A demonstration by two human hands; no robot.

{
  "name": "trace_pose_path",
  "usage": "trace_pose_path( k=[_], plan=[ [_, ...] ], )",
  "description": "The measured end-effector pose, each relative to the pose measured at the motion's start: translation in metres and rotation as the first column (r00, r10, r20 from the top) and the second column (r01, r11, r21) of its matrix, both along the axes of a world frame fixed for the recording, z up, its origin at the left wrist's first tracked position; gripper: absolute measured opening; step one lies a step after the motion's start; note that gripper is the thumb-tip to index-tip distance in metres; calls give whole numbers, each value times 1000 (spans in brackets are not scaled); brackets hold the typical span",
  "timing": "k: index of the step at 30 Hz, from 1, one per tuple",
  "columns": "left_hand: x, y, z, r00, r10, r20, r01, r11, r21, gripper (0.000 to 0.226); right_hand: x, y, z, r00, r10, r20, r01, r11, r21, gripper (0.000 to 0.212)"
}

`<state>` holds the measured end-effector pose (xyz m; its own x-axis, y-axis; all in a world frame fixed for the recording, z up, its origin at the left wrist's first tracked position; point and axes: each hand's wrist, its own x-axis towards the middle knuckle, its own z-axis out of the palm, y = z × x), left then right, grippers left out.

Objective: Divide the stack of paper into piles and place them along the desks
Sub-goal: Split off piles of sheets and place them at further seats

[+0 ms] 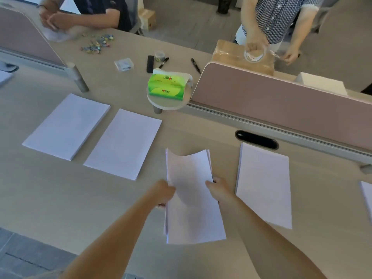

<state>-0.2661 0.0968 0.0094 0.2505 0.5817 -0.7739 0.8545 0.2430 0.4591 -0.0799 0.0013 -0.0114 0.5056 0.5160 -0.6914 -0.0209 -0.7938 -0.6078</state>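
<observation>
1. A light wooden desk fills most of the view.
2. A pink partition stands along its far edge on the right, and a second partition stands at the far left, with a gap between them.
3. Beyond the desk, a person in a dark top holds both hands together near scattered coloured clips. A person in a checked shirt holds a tape roll over a taped cardboard box.
4. Four paper piles lie flat on the desk.
   - The far-left pile and the second pile lie just beside each other without touching.
   - The right pile lies just below a black cable slot.
   - Only a corner of the edge pile shows at the right border.
5. The held stack sits between the second pile and the right pile, clear of both. Its far edge is bowed and its sheets are slightly fanned.
6. A green tissue pack rests on a small round shelf in the gap between the partitions, with black markers beyond it. Nothing lies between the stack and the neighbouring piles.
7. The left hand grips the stack's left long edge about halfway along, fingers curled round it.
8. The right hand grips the opposite edge at the same level, with the thumb on top of the sheets.
</observation>
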Motion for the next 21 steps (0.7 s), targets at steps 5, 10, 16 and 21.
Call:
trace_pose_path(
  k=[5, 10, 16, 21],
  plan=[
    [46, 3, 42, 989, -118, 87, 95, 967, 235, 56, 36, -29, 45, 968, -240, -80, 251, 949, 191, 18],
    [118, -35, 81, 915, -182, 360, 65, 947, 314, 53, 81, -91, 102, 823, -550, -141, 557, 736, 385, 7],
    [198, -122, 112, 736, -344, 583, 178, 930, 323, 47, 123, -208, 155, 658, -750, -66, 655, 527, 541, 17],
    [251, -227, 127, 631, -495, 597, 307, 866, 394, 68, 149, -331, 173, 539, -842, -12, 697, 438, 568, 27]
  ],
)
